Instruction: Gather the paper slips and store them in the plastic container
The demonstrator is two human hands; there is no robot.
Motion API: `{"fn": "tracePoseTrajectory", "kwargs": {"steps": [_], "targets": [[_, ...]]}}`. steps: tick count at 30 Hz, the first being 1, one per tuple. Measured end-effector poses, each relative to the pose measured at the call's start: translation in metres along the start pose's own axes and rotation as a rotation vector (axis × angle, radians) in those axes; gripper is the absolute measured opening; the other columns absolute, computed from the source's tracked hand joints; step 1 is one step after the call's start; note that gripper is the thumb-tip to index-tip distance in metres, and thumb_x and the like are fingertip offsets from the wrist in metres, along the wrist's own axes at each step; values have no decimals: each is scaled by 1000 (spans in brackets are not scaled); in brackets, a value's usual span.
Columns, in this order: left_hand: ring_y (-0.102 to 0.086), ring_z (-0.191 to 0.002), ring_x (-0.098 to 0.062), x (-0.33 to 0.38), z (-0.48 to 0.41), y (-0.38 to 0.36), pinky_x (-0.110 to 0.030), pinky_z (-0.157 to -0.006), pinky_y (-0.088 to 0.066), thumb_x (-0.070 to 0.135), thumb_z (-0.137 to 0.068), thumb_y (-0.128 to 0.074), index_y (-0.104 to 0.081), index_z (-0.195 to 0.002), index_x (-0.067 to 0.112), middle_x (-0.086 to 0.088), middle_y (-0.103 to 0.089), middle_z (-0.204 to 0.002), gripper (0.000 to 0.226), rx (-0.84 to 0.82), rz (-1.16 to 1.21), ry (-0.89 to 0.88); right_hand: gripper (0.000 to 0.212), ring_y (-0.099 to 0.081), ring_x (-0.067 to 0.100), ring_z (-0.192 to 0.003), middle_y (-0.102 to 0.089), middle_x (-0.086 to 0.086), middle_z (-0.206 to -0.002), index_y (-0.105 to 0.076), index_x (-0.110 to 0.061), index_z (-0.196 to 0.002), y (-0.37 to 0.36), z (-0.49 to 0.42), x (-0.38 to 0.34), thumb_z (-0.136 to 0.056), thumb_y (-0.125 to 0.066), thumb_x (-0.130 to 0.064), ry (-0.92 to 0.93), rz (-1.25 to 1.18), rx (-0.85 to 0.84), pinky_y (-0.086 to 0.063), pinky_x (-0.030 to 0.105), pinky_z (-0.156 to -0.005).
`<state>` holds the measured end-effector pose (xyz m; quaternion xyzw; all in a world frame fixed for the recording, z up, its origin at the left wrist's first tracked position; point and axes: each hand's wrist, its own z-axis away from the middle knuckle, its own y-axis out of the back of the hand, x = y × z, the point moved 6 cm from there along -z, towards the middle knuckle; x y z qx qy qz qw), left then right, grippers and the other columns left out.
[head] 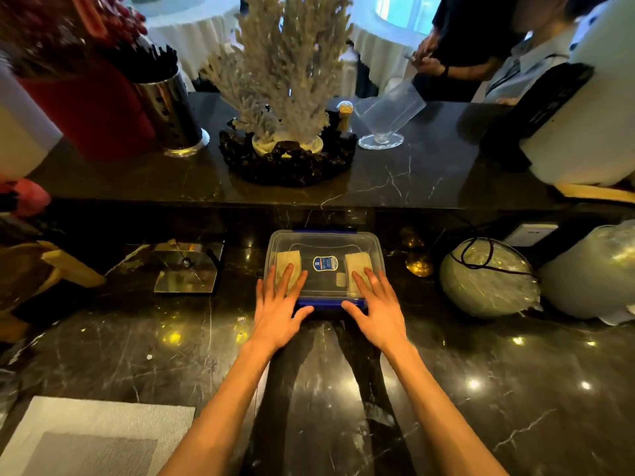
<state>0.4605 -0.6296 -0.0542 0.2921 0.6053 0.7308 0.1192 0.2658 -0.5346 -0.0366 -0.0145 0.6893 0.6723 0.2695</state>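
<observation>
A blue shield-shaped label (pixel 325 263) is sitting at the middle of the clear lid (pixel 324 245), but its white print is too small to read. The lid is lying on a rectangular plastic container (pixel 275 249) with rounded corners and blue clips (pixel 330 303) along its near and far edges. Through the lid two pale stacks of paper slips are showing: one stack (pixel 288 261) at the left end, another (pixel 357 264) at the right end, both inside the container. A smaller pale tag (pixel 341 279) is showing near the right stack; whether it is on the lid or inside is hard to tell.

The container is resting on a glossy black marble counter (pixel 137 338) with white veins, close under a raised marble ledge (pixel 429 173).

Both arms are reaching forward, bare. The left hand (pixel 278 307) is lying flat, palm down, fingers spread on the lid's left near part, thumb pointing inward at the near blue clip. The right hand (pixel 376 309) is mirroring it on the right part. Neither hand is gripping anything; both are open and pressing flat.

On the ledge a pale branching coral piece (pixel 285 70) is standing in a dark beaded basket (pixel 288 163), between a perforated steel cylinder (pixel 171 111) and a tilted clear glass (pixel 388 115). A grey woven mat (pixel 96 438) is lying at the near left.
</observation>
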Motion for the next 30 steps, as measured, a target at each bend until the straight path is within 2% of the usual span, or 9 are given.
{"fn": "tracePoseTrajectory", "kwargs": {"steps": [7, 11, 13, 16, 21, 23, 26, 28, 30], "targets": [[32, -144, -25, 2, 1, 1, -50, -116, 18, 60, -94, -39, 16, -148, 40, 5, 23, -161, 80, -39, 37, 12, 72, 1, 20, -154, -13, -3, -166, -21, -32, -155, 2, -3, -1, -94, -50, -55, -25, -64, -92, -12, 41, -125], [21, -148, -21, -7, 13, 15, -43, -120, 7, 41, -96, -52, -2, -154, 32, 1, 13, -163, 77, 128, 383, 86, 74, 14, 20, -151, 7, -11, -162, -9, -35, -157, 0, 8, 17, -97, -53, -45, -262, -607, -34, -1, 45, -122], [17, -148, -18, -14, 19, 17, -39, -120, 4, 35, -99, -50, -7, -155, 30, 1, 8, -164, 71, 134, 513, 146, 74, -11, 24, -153, -8, -2, -166, -4, -38, -156, -6, 16, 24, -98, -50, -45, -419, -921, -56, -17, 46, -121], [14, -150, -18, -15, 22, 16, -38, -120, 2, 34, -102, -43, -12, -154, 29, 1, 5, -165, 61, -8, 565, 148, 74, -40, 24, -142, -35, 3, -158, -3, -39, -155, -11, 23, 20, -98, -50, -44, -497, -1109, -114, -35, 40, -113], [6, -152, -23, -10, 25, 31, -40, -123, -2, 31, -103, -40, -20, -154, 24, -3, -3, -165, 55, -33, 478, 152, 66, -38, 24, -143, -37, 3, -158, -11, -33, -156, 5, 25, 18, -100, -46, -43, -488, -1022, -143, -31, 43, -118], [-14, -150, -26, -7, 35, 39, -41, -122, -17, 33, -103, -40, -31, -151, 20, -7, -22, -161, 51, 0, 478, 183, 61, -42, 22, -140, -42, 3, -154, -24, -27, -155, 18, 31, 15, -100, -45, -43, -457, -950, -126, -36, 42, -115], [-56, -115, -15, -3, 62, 59, -27, -93, -44, 36, -102, -41, -58, -125, 20, -5, -60, -126, 33, 113, 472, 214, 46, -56, 14, -121, -59, 3, -138, -51, -22, -140, 43, 52, 13, -101, -43, -45, -389, -770, -43, -50, 31, -96], [-58, -94, -8, 1, 82, 76, -23, -78, -43, 38, -101, -42, -64, -109, 24, 3, -63, -103, 28, 177, 384, 207, 35, -60, 4, -102, -68, -3, -119, -63, -28, -121, 64, 68, 6, -101, -41, -45, -311, -618, -3, -49, 23, -79], [-62, -88, -12, 7, 102, 96, -28, -74, -47, 42, -101, -41, -65, -100, 26, 7, -60, -92, 29, 226, 304, 188, 32, -61, 3, -91, -69, -6, -103, -67, -29, -103, 89, 85, -5, -101, -39, -44, -223, -475, 60, -51, 28, -77]]}}
